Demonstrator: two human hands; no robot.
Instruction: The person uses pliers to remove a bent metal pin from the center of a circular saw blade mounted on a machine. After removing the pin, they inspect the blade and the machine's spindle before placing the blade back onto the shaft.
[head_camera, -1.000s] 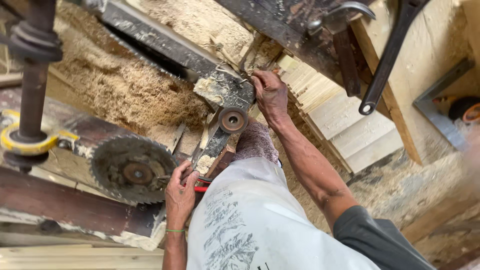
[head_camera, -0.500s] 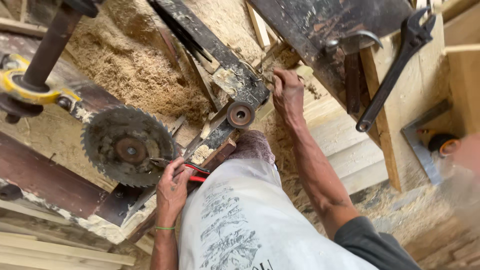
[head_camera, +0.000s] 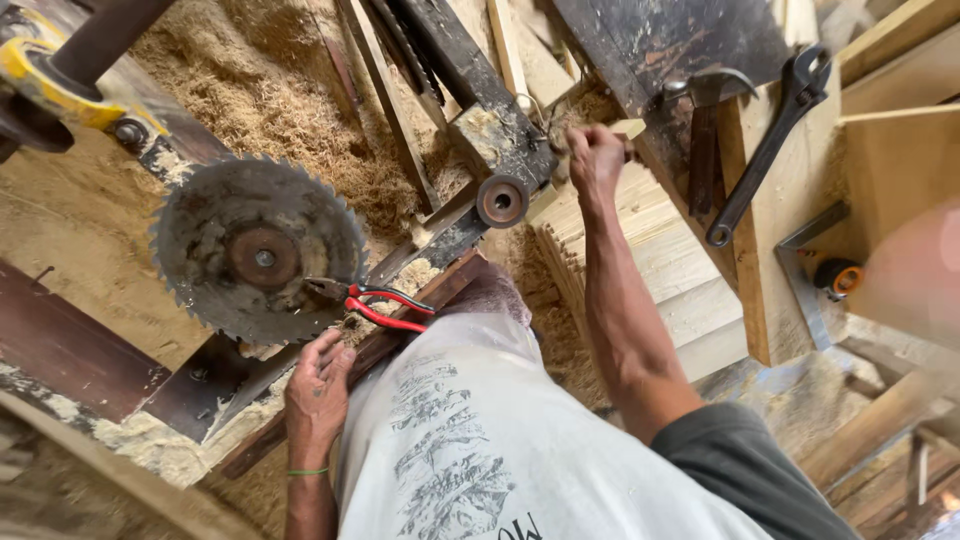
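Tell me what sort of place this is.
Most likely a woodworking shop or small sawmill. A toothed circular saw blade sits in a rough bench, heaps of sawdust lie around it, and a wrench and red-handled pliers lie out among wooden planks.

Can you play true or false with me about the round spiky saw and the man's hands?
1. The rusty round toothed saw blade lies beside a pile of sawdust. True.
2. The left hand holds the red-and-black-handled pliers. False: the pliers lie just above the hand, which rests on a dark wooden beam.
3. The right hand reaches up by the dark metal arm with a rusty round roller. True.
4. The long black adjustable wrench is in the right hand. False: it lies on a pale wooden plank, apart from the hand.
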